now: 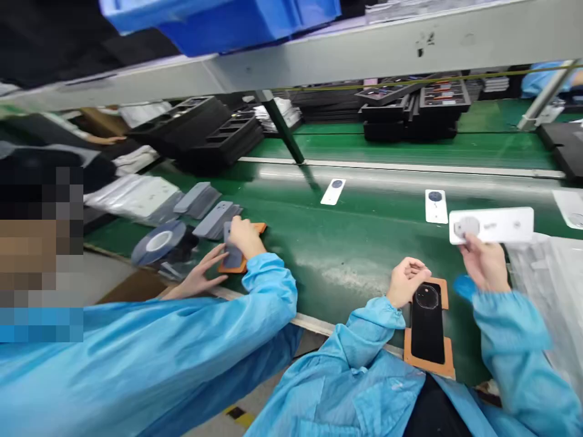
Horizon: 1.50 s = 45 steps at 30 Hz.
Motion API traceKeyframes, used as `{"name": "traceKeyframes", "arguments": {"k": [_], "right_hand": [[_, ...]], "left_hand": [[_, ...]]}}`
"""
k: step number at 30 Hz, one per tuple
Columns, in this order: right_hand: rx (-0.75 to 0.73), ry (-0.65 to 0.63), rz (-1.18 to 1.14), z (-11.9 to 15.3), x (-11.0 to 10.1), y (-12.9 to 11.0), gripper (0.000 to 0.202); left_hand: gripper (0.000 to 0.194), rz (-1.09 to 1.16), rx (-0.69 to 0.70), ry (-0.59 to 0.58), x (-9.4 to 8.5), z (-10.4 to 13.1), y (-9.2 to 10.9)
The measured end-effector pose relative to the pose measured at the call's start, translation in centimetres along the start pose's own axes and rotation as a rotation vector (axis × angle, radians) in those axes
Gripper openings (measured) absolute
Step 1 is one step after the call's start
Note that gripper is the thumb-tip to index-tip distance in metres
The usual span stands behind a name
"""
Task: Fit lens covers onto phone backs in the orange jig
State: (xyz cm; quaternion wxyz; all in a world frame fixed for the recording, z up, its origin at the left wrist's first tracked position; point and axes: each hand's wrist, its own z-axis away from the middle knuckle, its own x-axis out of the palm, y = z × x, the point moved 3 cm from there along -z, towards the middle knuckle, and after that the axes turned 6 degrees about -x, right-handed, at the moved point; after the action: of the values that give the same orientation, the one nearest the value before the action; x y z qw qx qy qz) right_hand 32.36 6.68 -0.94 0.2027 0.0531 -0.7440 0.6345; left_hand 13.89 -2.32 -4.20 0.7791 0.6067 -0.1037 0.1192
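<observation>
right hand (486,266) pinches a white card (501,226) above the table (355,243), farther from its near edge than the phone (427,331), which lies in an orange jig (449,358). left hand (403,284) curls there, grip unclear. step judged as card handling; next move calls for a level card.

White panel (510,225) aloft, black panel (427,328) in orange holder (449,352)

No wording can be read. The raised white panel (505,226) at the right of the frame bears a small grey mark — too faint to make out. A smaller upright white card (436,211), right of centre, has an illegible mark; dark blotches on the pale beam (337,59), upper right — no letters discernible.
</observation>
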Motion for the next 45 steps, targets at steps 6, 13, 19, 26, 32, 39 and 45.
{"name": "traceKeyframes", "arguments": {"k": [6, 13, 19, 26, 32, 39, 45], "right_hand": [[0.181, -0.127, 0.648, -7.7, -0.1, 1.9, 0.041], [0.103, -0.085, 1.156, -11.9, 4.4, 4.7, 0.077], [0.266, -0.076, 1.418, -13.7, 6.8, 4.5, 0.104], [0.241, -0.371, 1.525, -13.3, 8.9, -1.2, 0.061], [-0.060, -0.734, 1.478, -5.0, 11.0, -10.1, 0.017], [-0.734, -1.042, 1.459, 7.1, 3.5, -17.5, 0.023], [-0.294, 0.154, 0.514, 3.3, -22.7, -26.6, 0.018]], "left_hand": [[0.045, -0.061, 0.013, 0.010, -0.9, -0.5, -0.6], [0.040, -0.163, 0.025, -0.016, -0.8, 0.0, -0.9], [0.041, -0.310, 0.085, -0.036, -0.5, 0.8, -0.3], [0.033, -0.415, 0.230, 0.007, -1.4, 0.3, 0.5], [0.072, -0.851, 0.660, 0.345, -4.7, 1.0, 8.3], [0.035, -0.882, 0.339, -0.419, -1.2, 1.5, 7.1], [0.057, -0.274, -0.158, 0.036, -4.2, 2.6, 2.4]]}}
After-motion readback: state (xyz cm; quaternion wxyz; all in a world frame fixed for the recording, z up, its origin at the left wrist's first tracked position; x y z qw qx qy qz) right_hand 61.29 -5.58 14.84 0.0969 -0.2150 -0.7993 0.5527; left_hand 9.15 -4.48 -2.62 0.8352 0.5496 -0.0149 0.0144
